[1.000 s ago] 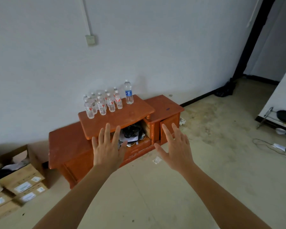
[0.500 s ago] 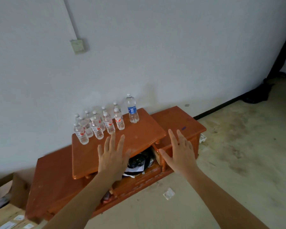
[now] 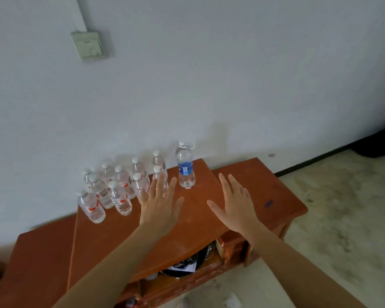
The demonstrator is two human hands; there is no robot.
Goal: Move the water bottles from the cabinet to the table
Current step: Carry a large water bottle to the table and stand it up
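Observation:
Several small clear water bottles with red labels [image 3: 118, 194] stand clustered on the raised middle top of a low orange-brown wooden cabinet [image 3: 200, 218], near the wall. A taller bottle with a blue label [image 3: 185, 168] stands to their right. My left hand [image 3: 159, 202] hovers with straight, spread fingers just in front of the rightmost red-label bottles, partly covering one. My right hand [image 3: 233, 203] is stretched out flat over the cabinet top, right of the blue-label bottle, holding nothing.
The cabinet's open middle compartment [image 3: 187, 266] holds dark cables and paper. Lower side sections of the cabinet flank the middle. A wall box [image 3: 88, 44] hangs above on the white wall. Bare stained floor [image 3: 342, 218] lies to the right.
The view has closed in on the cabinet. Both hands have reached forward, from above the open compartment to over the cabinet top beside the bottles.

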